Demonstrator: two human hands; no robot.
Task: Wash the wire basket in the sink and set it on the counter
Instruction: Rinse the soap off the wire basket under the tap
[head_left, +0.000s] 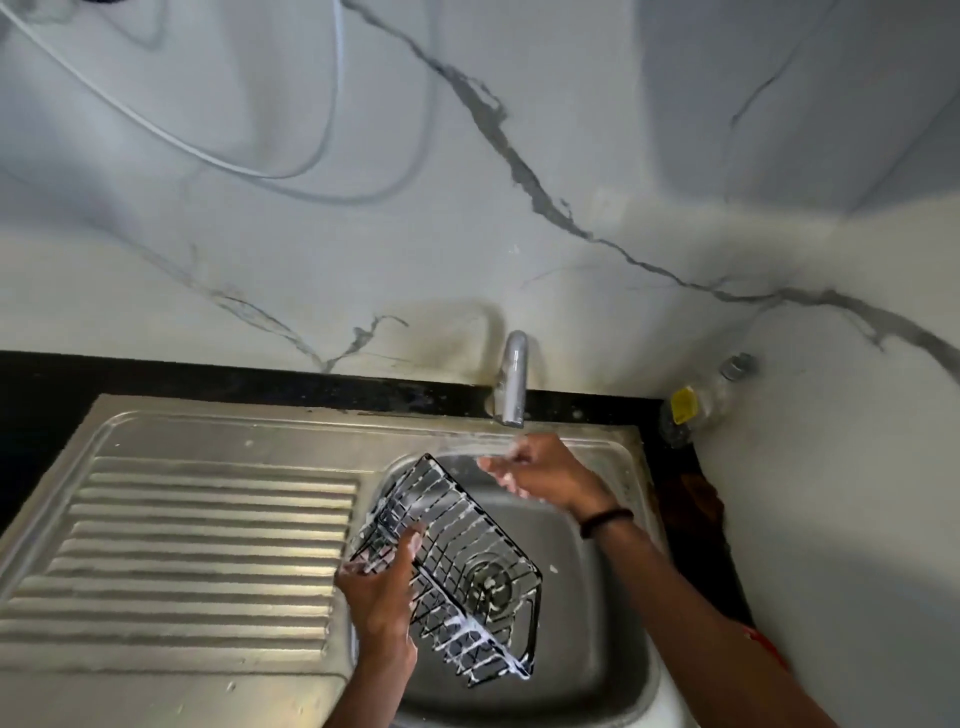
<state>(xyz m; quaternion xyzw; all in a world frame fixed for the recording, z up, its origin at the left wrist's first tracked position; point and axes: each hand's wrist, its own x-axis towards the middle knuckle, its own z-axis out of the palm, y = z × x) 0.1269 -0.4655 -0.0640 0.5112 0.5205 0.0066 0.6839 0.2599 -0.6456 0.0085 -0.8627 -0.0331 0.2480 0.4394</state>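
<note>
Left hand (382, 587) grips soapy basket (452, 566), tilted over sink (597, 623). Right hand (540, 470) under tap (514, 382), fingers loosely bent, holding nothing. Soap makes wire slippery; one-hand hold might slip, basket could bang into sink.

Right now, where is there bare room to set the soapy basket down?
The ribbed steel drainboard, left of the sink basin, lies bare. The basin is crowded: the left hand grips the black wire basket, the right hand under the faucet.
</note>
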